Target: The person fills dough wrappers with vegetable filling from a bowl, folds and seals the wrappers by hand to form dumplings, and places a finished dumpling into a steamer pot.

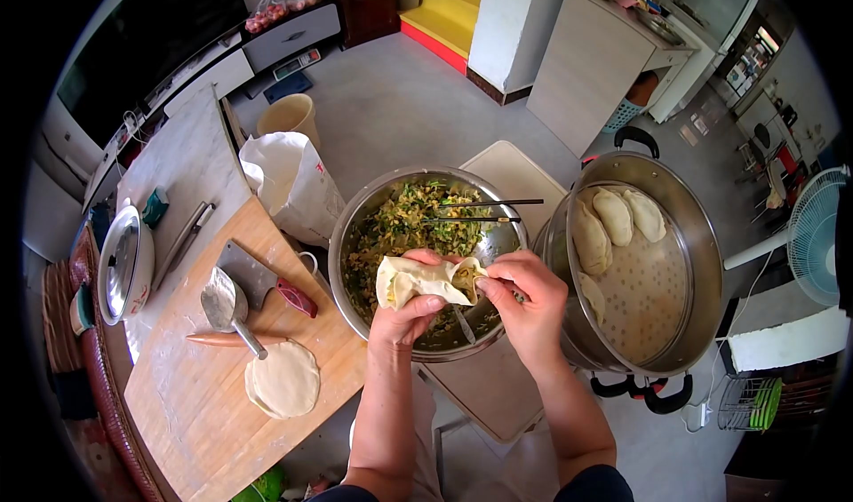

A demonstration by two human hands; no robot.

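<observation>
Over the bowl, my left hand (402, 322) cradles a partly closed dumpling (418, 282), thumb in front and fingers behind. Its pale dough is folded along the middle, and filling shows at the open right end. There my right hand (533, 299) pinches the dough edge between thumb and fingers. Below both hands sits a steel bowl (345, 311) of chopped green and yellow filling (395, 213). A pair of black chopsticks (489, 203) rests across its right side, and a spoon (464, 324) stands in the filling, partly hidden by my hands.
At right, a steamer pot (706, 271) holds several shaped dumplings (613, 218). On the wooden board (178, 404) at left lie a round dough wrapper (283, 379), a rolling pin (206, 338), a metal scoop (222, 302) and a cleaver (247, 266). A white sack (306, 204) stands behind.
</observation>
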